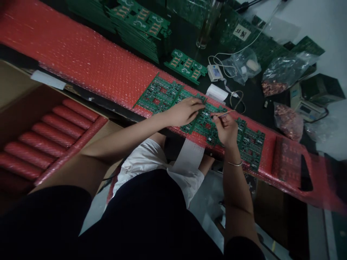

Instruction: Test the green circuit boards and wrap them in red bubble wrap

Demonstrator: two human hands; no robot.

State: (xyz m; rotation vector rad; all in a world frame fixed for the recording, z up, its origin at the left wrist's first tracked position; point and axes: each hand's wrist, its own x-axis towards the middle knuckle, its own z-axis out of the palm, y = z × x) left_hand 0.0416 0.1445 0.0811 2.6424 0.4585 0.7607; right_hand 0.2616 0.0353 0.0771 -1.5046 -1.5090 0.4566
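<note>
A row of green circuit boards [158, 93] lies on red bubble wrap, several of them joined edge to edge. My left hand [187, 111] rests on the middle board with its fingers stretched forward and slightly bent, holding nothing that I can see. Just to its right, my right hand [227, 127] is closed in a pinch over the same row. Between its thumb and forefinger is the dark small plug of a thin cable [230, 112]. This cable loops back toward a small white box with a display [215, 73].
Stacked green boards [141, 39] stand behind the red bubble wrap [89, 54]. A clear cup [203, 38] and bags of copper-coloured parts [288, 121] are farther back. At the left, an open cardboard box [100, 139] holds red bubble-wrapped rolls [54, 139].
</note>
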